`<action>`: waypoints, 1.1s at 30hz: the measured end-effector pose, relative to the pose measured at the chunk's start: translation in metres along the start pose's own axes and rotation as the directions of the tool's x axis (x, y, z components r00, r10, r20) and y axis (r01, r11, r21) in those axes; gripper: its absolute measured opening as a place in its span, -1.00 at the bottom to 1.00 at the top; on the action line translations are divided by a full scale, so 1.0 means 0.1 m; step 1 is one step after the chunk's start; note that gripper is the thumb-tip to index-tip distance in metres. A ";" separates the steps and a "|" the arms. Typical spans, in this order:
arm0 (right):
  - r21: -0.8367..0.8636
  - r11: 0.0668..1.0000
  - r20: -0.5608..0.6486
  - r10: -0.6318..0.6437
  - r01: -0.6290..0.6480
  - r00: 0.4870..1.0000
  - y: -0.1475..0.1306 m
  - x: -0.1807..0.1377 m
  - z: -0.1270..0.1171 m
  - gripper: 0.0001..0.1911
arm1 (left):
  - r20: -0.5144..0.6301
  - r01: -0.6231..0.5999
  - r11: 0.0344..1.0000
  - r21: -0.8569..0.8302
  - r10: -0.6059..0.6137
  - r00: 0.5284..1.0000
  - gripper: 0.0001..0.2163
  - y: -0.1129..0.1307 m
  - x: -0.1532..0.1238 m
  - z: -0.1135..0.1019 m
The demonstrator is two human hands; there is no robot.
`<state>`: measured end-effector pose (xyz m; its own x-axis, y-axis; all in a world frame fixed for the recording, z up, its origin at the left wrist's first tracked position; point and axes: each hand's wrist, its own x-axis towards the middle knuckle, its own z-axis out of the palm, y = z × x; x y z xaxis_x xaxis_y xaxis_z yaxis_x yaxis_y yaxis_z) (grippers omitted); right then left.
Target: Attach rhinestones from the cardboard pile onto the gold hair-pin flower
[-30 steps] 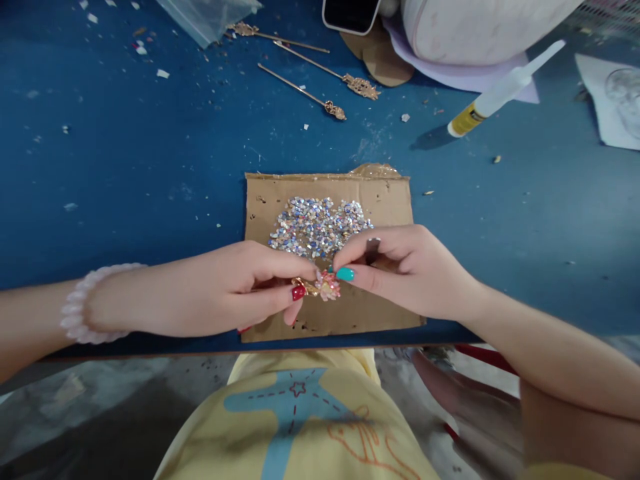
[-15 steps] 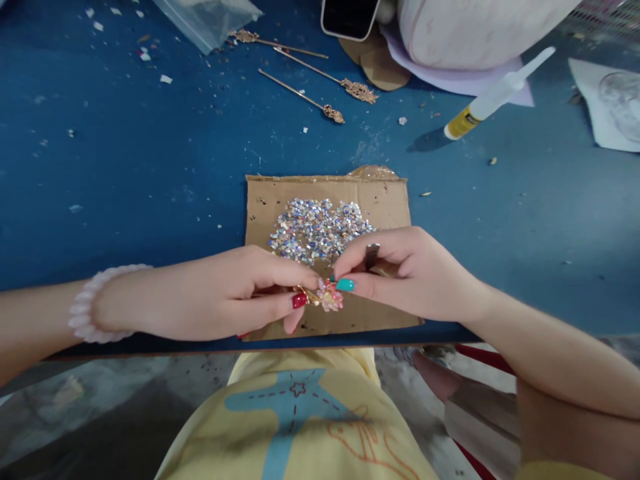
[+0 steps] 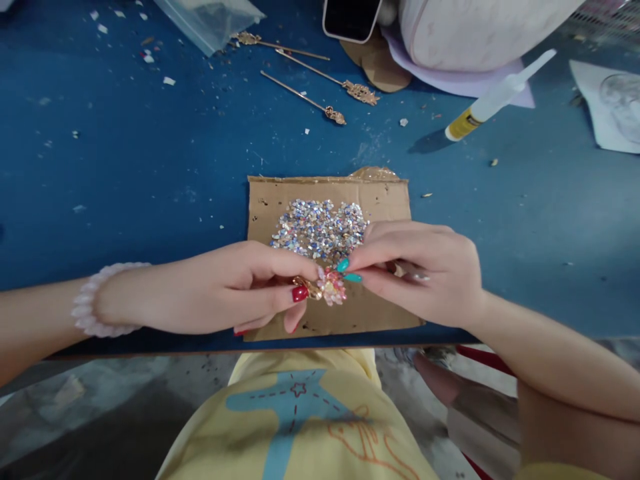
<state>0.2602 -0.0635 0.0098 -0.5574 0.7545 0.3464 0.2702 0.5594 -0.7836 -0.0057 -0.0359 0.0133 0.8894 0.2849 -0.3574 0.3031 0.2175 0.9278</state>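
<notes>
My left hand (image 3: pixel 215 290) pinches a gold hairpin with a pink jewelled flower head (image 3: pixel 330 288) between thumb and forefinger, over the near part of a cardboard sheet (image 3: pixel 385 200). My right hand (image 3: pixel 425 267) is closed in a pinch, its teal-nailed fingertips meeting right at the flower; whatever tiny piece they hold is too small to make out. A pile of small iridescent rhinestones (image 3: pixel 317 230) lies on the cardboard just beyond both hands.
Three gold hairpins (image 3: pixel 310 100) lie on the blue table (image 3: pixel 125 167) at the back, near a clear plastic bag (image 3: pixel 210 20). A phone (image 3: pixel 350 17), a white pouch (image 3: pixel 475 30) and a glue tube (image 3: pixel 495 100) sit at the back right. Small scraps dot the table.
My right hand has turned palm down and its fingertips have closed in on the flower head. The left hand holds the hairpin in nearly the same place.
</notes>
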 end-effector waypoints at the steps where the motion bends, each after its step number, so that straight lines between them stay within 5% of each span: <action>1: -0.011 1.000 0.002 -0.022 0.022 1.000 0.00 0.00 0.00 -0.76 | 0.004 -0.005 1.000 -0.011 0.005 1.000 -0.81 -0.01 0.00 0.00; 24: -0.052 0.996 0.029 -0.070 0.071 0.997 -0.04 0.00 0.03 -0.78 | 0.022 -0.035 0.999 -0.024 0.036 0.999 -0.75 -0.03 -0.01 -0.01; 33: 0.042 0.998 -0.028 0.040 -0.039 0.999 0.00 -0.01 0.03 -0.83 | -0.005 -0.024 1.000 0.018 0.024 1.000 -0.76 0.00 0.01 -0.01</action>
<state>0.2587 -0.0652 0.0082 -0.5235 0.7858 0.3293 0.2588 0.5149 -0.8173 -0.0051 -0.0348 0.0129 0.8949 0.2944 -0.3354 0.2877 0.1941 0.9378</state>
